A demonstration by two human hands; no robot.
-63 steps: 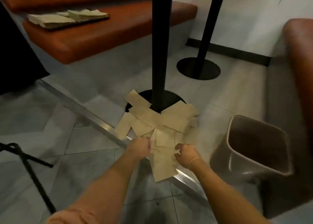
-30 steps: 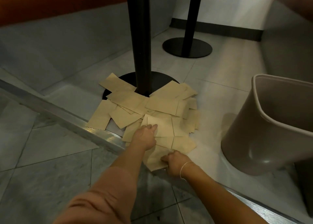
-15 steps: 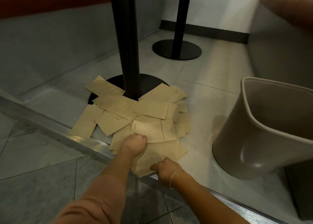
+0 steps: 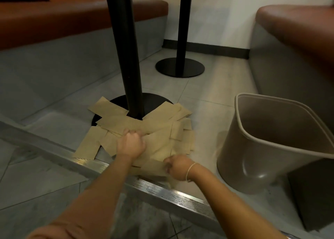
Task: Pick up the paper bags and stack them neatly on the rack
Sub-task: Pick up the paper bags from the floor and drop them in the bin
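Restaurant booth seating area.
Padded orange-brown benches (image 4: 68, 20), black pedestal table posts (image 4: 124, 54) on tiled floor (image 4: 207, 87), centre frame.

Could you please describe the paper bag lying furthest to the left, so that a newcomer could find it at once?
Start at the thick black table post and its round base. Paper bags fan out from the base towards the metal floor strip. The leftmost bag lies flat left of the left hand, its near end almost at the strip, mostly uncovered, unlike its overlapped neighbours.

Tiled floor (image 4: 207, 94) w/ scattered paper bags (image 4: 162, 141), two black pole bases (image 4: 179, 68), tan bin (image 4: 271, 143).
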